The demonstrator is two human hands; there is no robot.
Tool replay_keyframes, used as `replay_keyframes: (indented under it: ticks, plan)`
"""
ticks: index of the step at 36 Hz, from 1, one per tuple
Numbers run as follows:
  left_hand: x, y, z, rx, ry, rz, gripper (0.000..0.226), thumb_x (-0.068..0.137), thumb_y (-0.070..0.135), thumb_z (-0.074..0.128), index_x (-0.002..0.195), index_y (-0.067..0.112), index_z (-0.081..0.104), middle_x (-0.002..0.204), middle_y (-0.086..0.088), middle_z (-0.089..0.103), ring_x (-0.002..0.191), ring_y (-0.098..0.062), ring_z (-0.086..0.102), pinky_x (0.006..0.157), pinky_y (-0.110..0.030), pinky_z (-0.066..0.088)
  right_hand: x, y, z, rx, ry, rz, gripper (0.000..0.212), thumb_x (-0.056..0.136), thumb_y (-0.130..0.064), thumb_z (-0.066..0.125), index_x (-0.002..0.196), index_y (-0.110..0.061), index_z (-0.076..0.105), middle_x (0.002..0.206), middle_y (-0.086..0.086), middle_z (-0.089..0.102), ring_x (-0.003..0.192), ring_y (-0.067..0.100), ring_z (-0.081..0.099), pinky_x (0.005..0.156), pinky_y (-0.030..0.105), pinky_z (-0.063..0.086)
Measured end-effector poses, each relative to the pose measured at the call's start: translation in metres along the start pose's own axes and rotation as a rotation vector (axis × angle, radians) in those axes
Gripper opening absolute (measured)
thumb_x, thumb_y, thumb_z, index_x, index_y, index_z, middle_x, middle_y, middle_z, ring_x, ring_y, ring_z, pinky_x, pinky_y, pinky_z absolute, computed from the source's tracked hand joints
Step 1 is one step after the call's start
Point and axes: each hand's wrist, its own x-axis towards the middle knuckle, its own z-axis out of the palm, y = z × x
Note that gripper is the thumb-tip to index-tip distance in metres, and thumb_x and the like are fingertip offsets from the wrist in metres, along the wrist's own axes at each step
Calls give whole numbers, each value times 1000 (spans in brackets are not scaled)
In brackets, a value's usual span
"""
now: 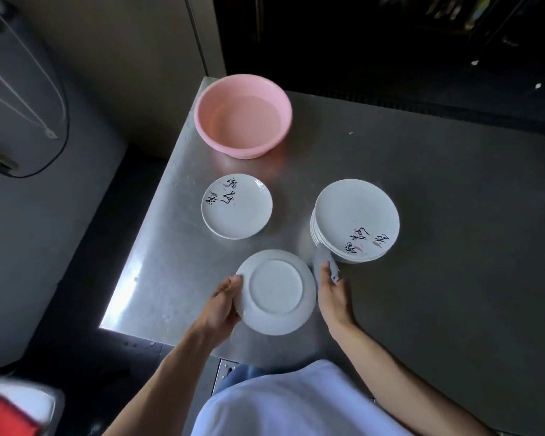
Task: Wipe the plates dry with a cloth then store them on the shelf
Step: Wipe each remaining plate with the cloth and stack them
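Left hand [222, 305] grips plate [276, 292], stack's [356, 212] script [364, 242] illegible

Black brush-written characters are found on two plates. On the single plate [236, 206] they are spread over the far and left part of the face, and pink strokes are mixed among them. On the top plate [356, 220] of the stack [316, 234] they are set along the near right rim, again with pink strokes. The script is cursive and is seen turned at an angle, so no character can be read with certainty.
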Motion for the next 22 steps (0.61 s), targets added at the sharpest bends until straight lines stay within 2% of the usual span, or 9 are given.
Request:
replay_keyframes:
  ticks: [1, 3, 4, 6, 9, 15, 18, 20, 22]
  plan:
    - [1, -1, 0, 21, 17, -9, 20, 108, 35, 49, 107, 17, 58, 103, -11, 61, 91, -23, 57, 73, -35, 53, 2, 6, 3, -109, -30, -17, 52, 100, -56, 39, 86, -11, 60, 81, 8, 63, 90, 33, 64, 81, 42, 49]
    - [3, -2, 4, 51, 34, -25, 17, 108, 34, 51, 98, 20, 53, 94, -8, 58, 85, -20, 55, 69, -33, 54, 5, 17, 10, -331, -118, -102, 56, 99, -60, 32, 124, -20, 61, 121, 8, 65, 117, 32, 59, 99, 45, 46]
    - [5, -3, 8, 53, 36, -26, 19, 108, 33, 52, 94, 21, 52, 89, -6, 57, 81, -19, 55, 66, -32, 55, 5, 20, 15, -369, -175, -200, 60, 99, -58, 30, 143, -23, 50, 142, 4, 55, 131, 28, 51, 107, 45, 42]
    - [7, -5, 16, 44, 28, -23, 20, 109, 33, 51, 93, 20, 52, 87, -6, 58, 80, -19, 57, 65, -33, 56, 2, 25, 26, -441, -327, -398, 72, 96, -57, 24, 154, -16, 37, 159, 4, 35, 147, 21, 32, 117, 45, 30]
    - [10, -7, 26, 10, -11, -5, 19, 110, 33, 48, 105, 16, 56, 97, -13, 65, 88, -24, 63, 72, -37, 59, -6, 37, 39, -721, -444, -668, 75, 97, -56, 14, 154, -12, 36, 162, 5, 29, 152, 22, 20, 123, 45, 19]
    - [10, 1, 31, -50, 10, 9, 27, 111, 32, 45, 108, 12, 64, 94, -9, 74, 83, -20, 70, 71, -36, 61, -7, 58, 13, -790, -568, -937, 62, 106, -50, 19, 154, -14, 36, 162, 1, 30, 152, 16, 23, 123, 38, 19]
    - [9, -3, 27, 9, 1, 5, 28, 109, 35, 49, 115, 13, 65, 100, -9, 70, 90, -21, 67, 73, -37, 60, 6, 66, -1, -864, -443, -847, 63, 104, -49, 24, 154, -14, 36, 164, 3, 24, 152, 23, 21, 120, 49, 27]
    - [7, -7, 28, 25, -24, 2, 28, 109, 35, 50, 120, 14, 65, 105, -10, 69, 94, -21, 65, 76, -37, 59, 11, 56, 4, -873, -402, -643, 65, 102, -48, 21, 158, -15, 24, 167, 6, 11, 154, 25, 11, 123, 47, 16]
    - [4, -9, 30, 31, -66, 14, 31, 109, 33, 50, 128, 14, 65, 113, -12, 71, 99, -23, 68, 80, -39, 60, 14, 39, 14, -853, -373, -560, 63, 105, -45, 16, 157, -10, 25, 166, 13, 15, 153, 29, 15, 122, 44, 11]
